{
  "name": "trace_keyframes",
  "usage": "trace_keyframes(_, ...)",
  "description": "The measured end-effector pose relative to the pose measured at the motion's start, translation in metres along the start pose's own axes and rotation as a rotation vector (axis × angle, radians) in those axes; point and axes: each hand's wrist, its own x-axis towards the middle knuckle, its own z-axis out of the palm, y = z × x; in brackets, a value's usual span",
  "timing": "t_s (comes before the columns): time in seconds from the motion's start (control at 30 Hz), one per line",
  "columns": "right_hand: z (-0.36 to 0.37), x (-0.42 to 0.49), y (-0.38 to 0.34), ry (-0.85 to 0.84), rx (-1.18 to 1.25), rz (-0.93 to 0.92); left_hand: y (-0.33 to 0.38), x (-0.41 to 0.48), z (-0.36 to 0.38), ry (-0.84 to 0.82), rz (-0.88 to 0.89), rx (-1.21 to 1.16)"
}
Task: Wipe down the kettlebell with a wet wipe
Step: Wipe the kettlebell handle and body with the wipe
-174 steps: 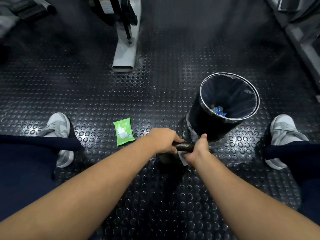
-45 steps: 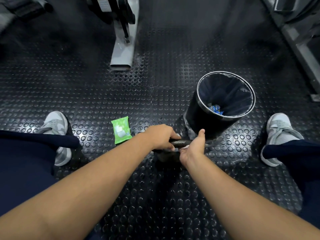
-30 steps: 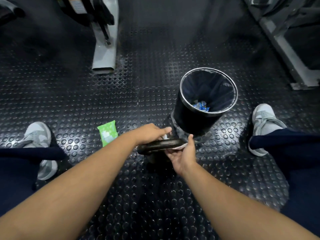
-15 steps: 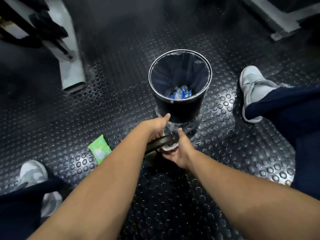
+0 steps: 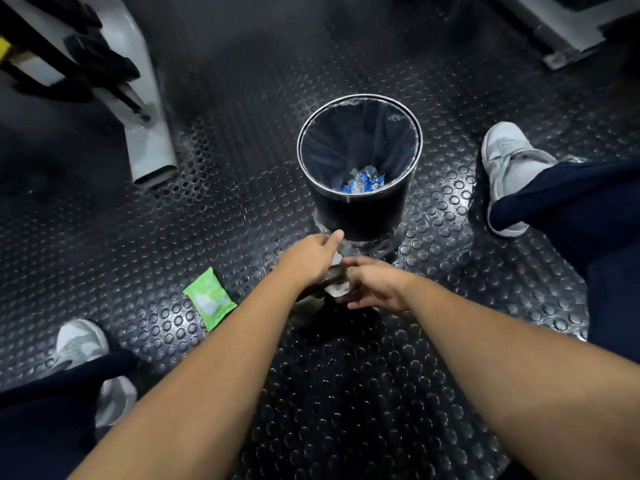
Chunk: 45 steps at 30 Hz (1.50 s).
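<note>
A dark kettlebell stands on the studded black floor between my feet, mostly hidden under my hands. My left hand lies over the left part of its handle, forefinger pointing toward the bin. My right hand is at the handle's right end, fingers curled round a crumpled white wet wipe pressed against the handle. Only a short stretch of handle shows between the hands.
A black bin with a dark liner and blue wrappers inside stands just beyond the kettlebell. A green wipe packet lies on the floor to the left. My grey shoes flank the spot. A white machine leg is far left.
My view has tilted over the bin. My right hand has turned from under the handle's end to over it with the wipe; my left hand stays on the handle.
</note>
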Motion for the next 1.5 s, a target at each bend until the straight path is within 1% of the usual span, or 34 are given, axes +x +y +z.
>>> trace_keyframes(0.1,-0.002,0.001,-0.004,-0.065,-0.075,-0.006,-0.023,-0.042,0.008,0.437,0.158,-0.249)
trace_keyframes(0.13,-0.004,0.001,-0.003,-0.074,-0.077,-0.005,-0.027,-0.062,0.015,0.492,0.174,-0.331)
trace_keyframes(0.17,-0.006,0.0,-0.003,-0.083,-0.085,-0.004,-0.033,-0.077,0.028,0.452,0.139,-0.407)
trace_keyframes(0.2,-0.007,-0.001,-0.002,-0.094,-0.099,-0.002,-0.039,-0.089,0.044,0.334,0.052,-0.471)
trace_keyframes(0.27,-0.008,0.0,0.0,-0.112,-0.116,-0.006,-0.05,-0.096,0.08,0.068,-0.195,-0.543)
trace_keyframes(0.3,-0.009,0.002,-0.001,-0.108,-0.111,-0.011,-0.052,-0.091,0.093,-0.004,-0.286,-0.599)
trace_keyframes(0.33,-0.007,0.003,0.0,-0.102,-0.107,-0.009,-0.05,-0.085,0.103,-0.035,-0.345,-0.677)
trace_keyframes(0.37,-0.007,0.003,-0.001,-0.089,-0.114,-0.006,-0.047,-0.076,0.11,-0.025,-0.363,-0.747)
trace_keyframes(0.43,-0.005,0.004,0.001,-0.068,-0.132,-0.008,-0.033,-0.062,0.117,0.035,-0.317,-0.85)
trace_keyframes(0.53,-0.003,0.007,0.004,-0.034,-0.2,-0.042,-0.018,-0.05,0.121,0.149,-0.279,-0.936)
trace_keyframes(0.6,-0.006,0.012,0.008,0.019,-0.281,-0.084,-0.011,-0.051,0.121,0.144,-0.273,-1.015)
trace_keyframes(0.67,-0.008,0.016,0.013,0.085,-0.413,-0.187,-0.013,-0.054,0.122,0.085,-0.257,-1.074)
trace_keyframes(0.73,-0.013,0.018,0.018,0.166,-0.594,-0.323,-0.023,-0.049,0.124,0.042,-0.244,-1.018)
trace_keyframes(0.77,-0.015,0.017,0.019,0.194,-0.654,-0.373,-0.03,-0.043,0.124,0.039,-0.239,-0.914)
trace_keyframes(0.8,-0.016,0.016,0.02,0.208,-0.677,-0.418,-0.034,-0.038,0.12,0.027,-0.216,-0.729)
trace_keyframes(0.87,-0.018,0.014,0.019,0.224,-0.704,-0.503,-0.041,-0.029,0.109,-0.036,-0.135,-0.235)
trace_keyframes(0.9,-0.018,0.012,0.017,0.232,-0.727,-0.539,-0.042,-0.027,0.104,-0.047,-0.093,-0.032)
trace_keyframes(0.93,-0.019,0.011,0.014,0.231,-0.755,-0.575,-0.042,-0.026,0.1,-0.054,-0.072,0.094)
trace_keyframes(1.0,-0.02,0.007,0.008,0.198,-0.81,-0.6,-0.04,-0.026,0.099,-0.068,-0.075,0.222)
trace_keyframes(1.07,-0.021,0.004,0.004,0.174,-0.83,-0.593,-0.039,-0.027,0.102,-0.066,-0.066,0.23)
trace_keyframes(1.1,-0.021,0.003,0.003,0.174,-0.839,-0.589,-0.04,-0.029,0.104,-0.051,-0.048,0.155)
trace_keyframes(1.23,-0.02,0.001,0.001,0.187,-0.866,-0.57,-0.053,-0.044,0.111,-0.017,0.1,-0.437)
trace_keyframes(1.27,-0.02,0.001,0.0,0.182,-0.864,-0.57,-0.058,-0.048,0.114,-0.024,0.124,-0.529)
trace_keyframes(1.3,-0.019,0.001,0.0,0.181,-0.866,-0.568,-0.061,-0.052,0.116,-0.023,0.133,-0.562)
trace_keyframes(1.33,-0.019,0.001,0.0,0.185,-0.871,-0.569,-0.062,-0.054,0.117,-0.014,0.133,-0.536)
trace_keyframes(1.4,-0.021,0.001,0.001,0.201,-0.889,-0.566,-0.058,-0.049,0.115,0.005,0.104,-0.351)
trace_keyframes(1.43,-0.021,0.001,0.002,0.208,-0.902,-0.564,-0.055,-0.046,0.112,0.012,0.085,-0.206)
trace_keyframes(1.5,-0.021,0.004,0.004,0.221,-0.911,-0.563,-0.052,-0.04,0.107,-0.03,0.047,0.125)
